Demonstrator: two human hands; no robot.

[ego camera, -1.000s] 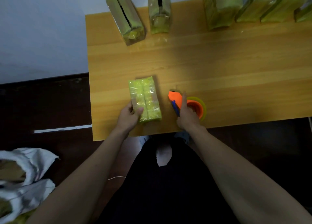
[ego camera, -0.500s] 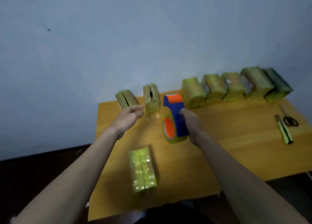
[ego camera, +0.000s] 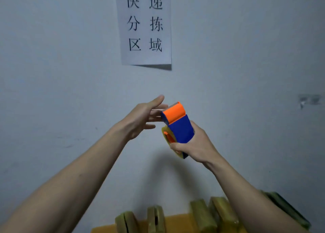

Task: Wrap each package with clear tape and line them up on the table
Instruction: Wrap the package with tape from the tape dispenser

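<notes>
Packages [ego camera: 202, 215] blurred, cut off by bottom edge; right arm hides some; table [ego camera: 175, 222] mostly out of frame.

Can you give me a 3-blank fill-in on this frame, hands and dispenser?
1. The tape dispenser is gripped by the ___ hand.
2. The left hand has its fingers ___.
3. The dispenser's top end is coloured ___.
Missing words: right; straight; orange

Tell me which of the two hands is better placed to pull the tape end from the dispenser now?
The left hand, probably. It is open, with its fingers straight beside the orange head of the tape dispenser. The right hand grips the dispenser body, so it is busy.
</notes>
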